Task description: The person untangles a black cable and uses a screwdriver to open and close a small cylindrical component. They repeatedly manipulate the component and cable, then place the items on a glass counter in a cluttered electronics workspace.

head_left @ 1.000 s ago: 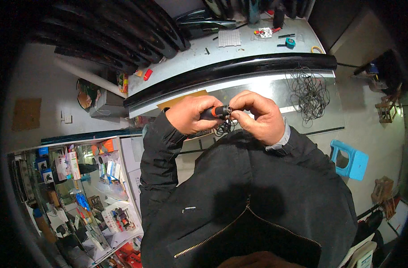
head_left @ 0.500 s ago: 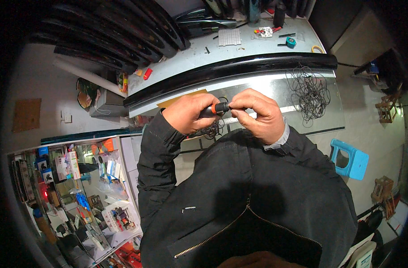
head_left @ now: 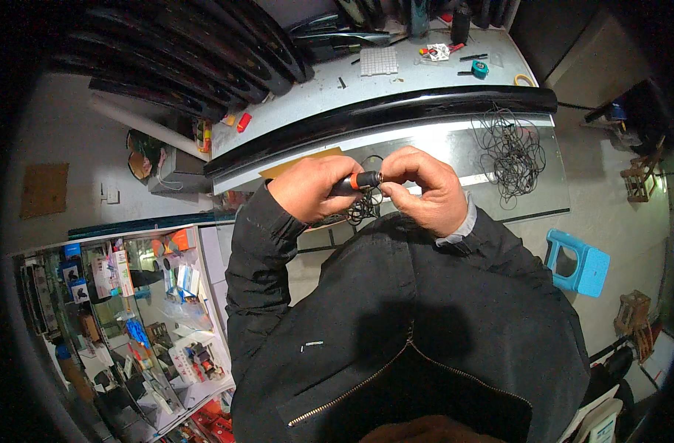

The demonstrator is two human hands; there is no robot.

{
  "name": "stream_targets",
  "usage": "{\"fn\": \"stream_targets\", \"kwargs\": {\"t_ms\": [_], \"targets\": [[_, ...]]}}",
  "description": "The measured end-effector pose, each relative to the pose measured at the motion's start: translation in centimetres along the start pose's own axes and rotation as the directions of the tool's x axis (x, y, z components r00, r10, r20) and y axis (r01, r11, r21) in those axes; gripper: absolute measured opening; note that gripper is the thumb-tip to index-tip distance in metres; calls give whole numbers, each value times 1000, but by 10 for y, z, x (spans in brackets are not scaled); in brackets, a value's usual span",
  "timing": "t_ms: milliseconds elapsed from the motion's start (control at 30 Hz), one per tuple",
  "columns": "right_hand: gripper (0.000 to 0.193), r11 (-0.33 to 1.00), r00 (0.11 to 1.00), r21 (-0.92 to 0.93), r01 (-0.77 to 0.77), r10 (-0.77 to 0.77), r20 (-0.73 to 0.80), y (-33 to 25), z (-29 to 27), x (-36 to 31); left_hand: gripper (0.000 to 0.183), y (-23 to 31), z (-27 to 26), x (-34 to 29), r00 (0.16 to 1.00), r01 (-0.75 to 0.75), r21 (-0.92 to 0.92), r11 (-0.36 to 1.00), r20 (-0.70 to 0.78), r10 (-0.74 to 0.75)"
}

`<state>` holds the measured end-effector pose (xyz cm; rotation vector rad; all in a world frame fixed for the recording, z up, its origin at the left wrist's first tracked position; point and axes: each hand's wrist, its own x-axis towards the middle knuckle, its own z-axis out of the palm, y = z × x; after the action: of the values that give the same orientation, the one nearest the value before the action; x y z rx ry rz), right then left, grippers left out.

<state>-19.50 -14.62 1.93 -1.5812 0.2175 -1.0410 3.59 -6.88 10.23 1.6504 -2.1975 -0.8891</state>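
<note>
My left hand (head_left: 311, 186) is wrapped round a black handheld tool with an orange-red ring (head_left: 365, 180); its exact kind does not show. The tool's tip points right, at my right hand (head_left: 431, 190). There the thumb and forefinger are bent together against the tip. Anything small between those fingers is too hidden to name. Below the tool lies a bundle of thin black cord (head_left: 362, 211) at the table's near edge. Partly behind my left hand is a flat yellow-brown piece (head_left: 323, 153).
A long black tube or roll (head_left: 381, 111) crosses the glass tabletop (head_left: 532, 203). Tangled black cord (head_left: 508, 151) lies at its right. Farther back are a white grid tile (head_left: 379, 62) and a teal tape measure (head_left: 479, 69). A blue stool (head_left: 579, 263) stands right, a glass cabinet (head_left: 211, 295) left.
My right thumb and fingertips have shifted slightly at the tool's tip, and a bit more of the tip shows now. My left hand keeps its grip in nearly the same place.
</note>
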Motion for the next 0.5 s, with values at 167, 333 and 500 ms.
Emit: {"fn": "stream_targets", "kwargs": {"t_ms": [167,333,500], "targets": [[35,985,994,-171,-21,39,105,3,0,-3,33,-2,6,5,999,8,124,992,-37,-4],[29,982,993,-178,-61,78,92,12,-3,-3,31,2,16,12,999,47,174,984,-7,-47],[27,911,943,258,-322,332,6,19,-10,-10,33,-2,17,12,996,80,47,996,-36,-78]]}}
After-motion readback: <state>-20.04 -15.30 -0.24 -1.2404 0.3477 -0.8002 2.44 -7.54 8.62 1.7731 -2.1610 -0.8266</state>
